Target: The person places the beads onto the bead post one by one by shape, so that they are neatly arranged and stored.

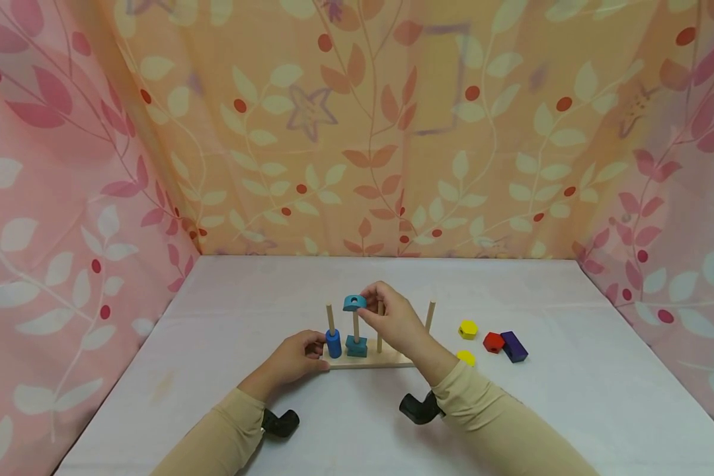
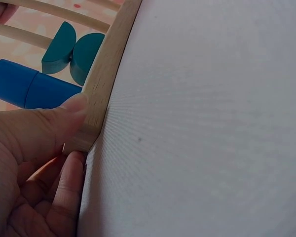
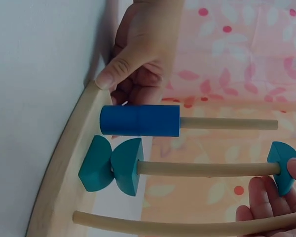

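My left hand grips the left end of a wooden peg board, thumb on its edge in the left wrist view. On the leftmost peg sit two stacked blue cylinders. Two teal half-round blocks stand curve to curve at the foot of the second peg. At the top of that peg my right hand pinches a third teal half-round block between thumb and fingers. The peg's tip meets this block's hole in the right wrist view. My right hand partly hides the pegs further right.
Right of the board lie a yellow hexagonal block, another yellow block partly behind my right arm, a red block and a purple rectangular block. Patterned cloth hangs behind the white table and at both sides.
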`<state>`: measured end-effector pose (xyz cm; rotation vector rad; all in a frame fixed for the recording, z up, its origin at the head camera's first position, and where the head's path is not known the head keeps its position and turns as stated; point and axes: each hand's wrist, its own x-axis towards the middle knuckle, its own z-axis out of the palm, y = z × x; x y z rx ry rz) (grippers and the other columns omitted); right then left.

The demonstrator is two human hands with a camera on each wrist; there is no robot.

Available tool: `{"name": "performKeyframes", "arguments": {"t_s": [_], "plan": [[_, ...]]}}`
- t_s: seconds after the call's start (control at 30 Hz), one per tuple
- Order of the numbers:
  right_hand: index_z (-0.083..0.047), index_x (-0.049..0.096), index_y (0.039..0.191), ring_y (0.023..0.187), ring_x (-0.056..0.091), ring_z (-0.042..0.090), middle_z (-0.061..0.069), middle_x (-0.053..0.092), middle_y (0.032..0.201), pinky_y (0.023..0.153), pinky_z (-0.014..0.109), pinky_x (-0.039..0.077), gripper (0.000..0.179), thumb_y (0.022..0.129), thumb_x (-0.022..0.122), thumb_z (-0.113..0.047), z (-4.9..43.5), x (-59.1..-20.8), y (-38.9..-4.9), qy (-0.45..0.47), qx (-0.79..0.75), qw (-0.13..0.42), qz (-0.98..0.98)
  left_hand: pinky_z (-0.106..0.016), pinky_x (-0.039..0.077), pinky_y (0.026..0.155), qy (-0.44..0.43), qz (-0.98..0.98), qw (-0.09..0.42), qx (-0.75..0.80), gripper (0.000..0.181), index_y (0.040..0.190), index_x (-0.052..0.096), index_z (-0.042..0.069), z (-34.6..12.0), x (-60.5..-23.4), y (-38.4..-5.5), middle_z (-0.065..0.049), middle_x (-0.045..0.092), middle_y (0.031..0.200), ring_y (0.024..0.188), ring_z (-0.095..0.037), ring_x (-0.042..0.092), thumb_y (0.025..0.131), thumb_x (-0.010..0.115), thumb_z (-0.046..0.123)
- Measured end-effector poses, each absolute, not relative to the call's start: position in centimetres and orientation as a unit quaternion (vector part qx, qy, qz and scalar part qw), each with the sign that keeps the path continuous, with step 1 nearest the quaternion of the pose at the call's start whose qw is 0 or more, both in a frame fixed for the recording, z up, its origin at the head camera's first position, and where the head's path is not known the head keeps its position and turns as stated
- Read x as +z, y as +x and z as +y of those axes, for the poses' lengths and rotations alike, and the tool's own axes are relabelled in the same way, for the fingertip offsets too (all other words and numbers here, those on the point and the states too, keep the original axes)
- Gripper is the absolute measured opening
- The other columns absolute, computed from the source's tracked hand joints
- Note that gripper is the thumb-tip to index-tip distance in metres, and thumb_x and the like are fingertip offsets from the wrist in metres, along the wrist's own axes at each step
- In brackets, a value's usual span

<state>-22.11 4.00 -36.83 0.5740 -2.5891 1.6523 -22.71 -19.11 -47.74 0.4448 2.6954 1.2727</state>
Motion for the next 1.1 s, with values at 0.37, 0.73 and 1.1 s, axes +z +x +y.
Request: {"name": "performKeyframes", "arguments": {"t_s": [0.37,0.73,1.1], "plan": [[-0.008,0.054,0.111,0.088,0.056,0.019,0.007,0.058,0.098,0.079,0.032,0.048,0.029,0.084,0.065,-0.007,3.4,-38.0,-21.8,0.152,0.584,0.025,-0.797,-0.024,0.046,0.074,0.142,0.894,0.061,0.421,0.044,0.109,0.06,0.009,-19.0,-47.6,-22.6,0.002,0.057,0.09,0.085,-0.013,0.052,0.071,0.079,0.019],[-0.006,0.055,0.105,0.094,0.056,0.019,0.007,0.06,0.098,0.089,0.037,0.045,0.025,0.083,0.066,-0.008,3.1,-40.7,-21.7,0.092,0.607,-0.008,-0.789,-0.024,0.046,0.075,0.14,0.894,0.062,0.422,0.043,0.109,0.061,0.01,-19.0,-47.5,-22.5,0.002,0.057,0.091,0.085,-0.012,0.053,0.071,0.079,0.019],[-0.008,0.057,0.098,0.099,0.058,0.025,0.006,0.061,0.099,0.089,0.043,0.043,0.021,0.08,0.068,-0.007,3.1,-43.3,-21.9,0.078,0.574,-0.019,-0.815,-0.021,0.045,0.072,0.159,0.888,0.049,0.429,0.042,0.106,0.062,0.009,-19.1,-48.1,-22.9,0.002,0.056,0.089,0.083,-0.012,0.053,0.069,0.08,0.019]]}}
